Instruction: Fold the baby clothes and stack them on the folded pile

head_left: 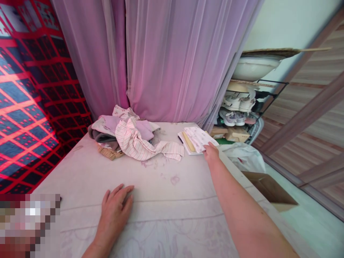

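Loose white printed papers [195, 138], topped by a pale yellow strip [188, 141], lie near the far edge of a bed with a pale floral cover [166, 186]. Right hand [211, 154]: fingers [210, 147] rest at the near corner of the papers, grip partly curled; whether it pinches the sheets cannot be told. Left hand [115, 211]: grip released, fingers spread on the cover, holding nothing. Just left of the papers sits a crumpled cream cloth with fine pink stripes [137, 141], heaped with lilac garments [110, 123] over a woven wicker tray [109, 152]. Behind hangs a sheer mauve curtain [166, 61]. Further right, a black wire rack [271, 83] carries pale sneakers [232, 104].
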Motion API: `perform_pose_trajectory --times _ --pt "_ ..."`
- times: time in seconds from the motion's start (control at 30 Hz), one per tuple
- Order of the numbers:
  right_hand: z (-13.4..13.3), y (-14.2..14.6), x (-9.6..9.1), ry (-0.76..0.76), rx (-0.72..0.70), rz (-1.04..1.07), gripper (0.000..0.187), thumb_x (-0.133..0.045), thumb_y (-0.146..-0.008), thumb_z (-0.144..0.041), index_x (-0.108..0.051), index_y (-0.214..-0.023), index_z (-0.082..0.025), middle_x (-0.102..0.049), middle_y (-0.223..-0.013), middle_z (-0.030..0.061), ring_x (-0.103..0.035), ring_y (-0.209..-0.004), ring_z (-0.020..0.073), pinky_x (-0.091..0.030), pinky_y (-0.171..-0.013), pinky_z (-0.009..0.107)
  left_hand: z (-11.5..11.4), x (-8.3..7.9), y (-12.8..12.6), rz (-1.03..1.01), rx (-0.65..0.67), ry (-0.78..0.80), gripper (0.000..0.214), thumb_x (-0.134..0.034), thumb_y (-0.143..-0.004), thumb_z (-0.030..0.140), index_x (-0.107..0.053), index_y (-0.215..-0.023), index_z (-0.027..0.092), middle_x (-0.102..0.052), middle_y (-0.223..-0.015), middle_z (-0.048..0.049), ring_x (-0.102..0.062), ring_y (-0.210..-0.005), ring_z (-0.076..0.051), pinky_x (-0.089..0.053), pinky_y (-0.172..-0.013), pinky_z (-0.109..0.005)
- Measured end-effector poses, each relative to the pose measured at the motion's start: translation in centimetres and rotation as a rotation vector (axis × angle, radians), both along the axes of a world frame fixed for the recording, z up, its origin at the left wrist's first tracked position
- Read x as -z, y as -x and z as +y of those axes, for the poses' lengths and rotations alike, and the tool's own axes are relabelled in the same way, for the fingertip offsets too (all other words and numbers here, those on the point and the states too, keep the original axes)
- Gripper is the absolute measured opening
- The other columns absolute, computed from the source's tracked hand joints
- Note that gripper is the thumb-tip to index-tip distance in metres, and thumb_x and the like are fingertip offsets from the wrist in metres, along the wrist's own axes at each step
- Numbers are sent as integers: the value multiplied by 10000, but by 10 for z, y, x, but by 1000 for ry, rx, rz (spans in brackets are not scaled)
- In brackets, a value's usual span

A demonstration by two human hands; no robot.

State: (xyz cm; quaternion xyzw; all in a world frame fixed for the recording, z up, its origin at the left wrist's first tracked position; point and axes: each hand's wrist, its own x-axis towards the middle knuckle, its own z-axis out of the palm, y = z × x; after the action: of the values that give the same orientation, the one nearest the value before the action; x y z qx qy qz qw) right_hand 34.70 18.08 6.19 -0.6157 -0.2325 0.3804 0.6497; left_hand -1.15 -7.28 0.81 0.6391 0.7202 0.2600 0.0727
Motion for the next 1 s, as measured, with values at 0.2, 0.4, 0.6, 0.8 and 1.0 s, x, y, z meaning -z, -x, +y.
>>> perform_pose_trajectory --times 0.2,0.4,0.6,0.8,1.0 --pt "18 2 -31 -113 19 47 639 -674 -658 -61 -550 -1274 -184 -644 -1131 71 -658 -909 177 -596 -701 303 0 0 1 17 14 -3 320 -435 -857 335 -654 -1087 299 -706 -1146 -24 -542 -1228 -262 -295 -1076 -554" --pt "14 16 -93 -340 -1 174 692 -545 -676 52 -511 -1323 -193 -648 -1041 24 -652 -857 120 -591 -712 264 -1 0 0 26 18 -35 313 -445 -863 312 -660 -1089 285 -711 -1129 -30 -551 -1214 -263 -302 -1073 -557" --pt "7 16 -138 -529 -59 206 699 -542 -682 46 -455 -1350 -141 -619 -1015 25 -650 -853 114 -581 -742 274 -1 -1 -1 20 12 -30 309 -448 -863 302 -656 -1091 286 -709 -1136 -31 -547 -1220 -259 -295 -1077 -558" --pt "21 24 -128 -418 -19 182 650 -566 -682 39 -501 -1303 -140 -594 -1013 27 -634 -824 122 -586 -696 294 -1 0 -1 23 12 -29 305 -450 -862 301 -654 -1088 283 -711 -1134 -32 -545 -1222 -257 -289 -1080 -556" --pt "63 7 -147 -533 -68 231 622 -520 -733 27 -463 -1321 -166 -613 -965 4 -651 -808 103 -593 -702 280 -1 7 8 44 57 12 313 -435 -886 334 -624 -1133 300 -697 -1172 -14 -519 -1256 -260 -282 -1078 -574"
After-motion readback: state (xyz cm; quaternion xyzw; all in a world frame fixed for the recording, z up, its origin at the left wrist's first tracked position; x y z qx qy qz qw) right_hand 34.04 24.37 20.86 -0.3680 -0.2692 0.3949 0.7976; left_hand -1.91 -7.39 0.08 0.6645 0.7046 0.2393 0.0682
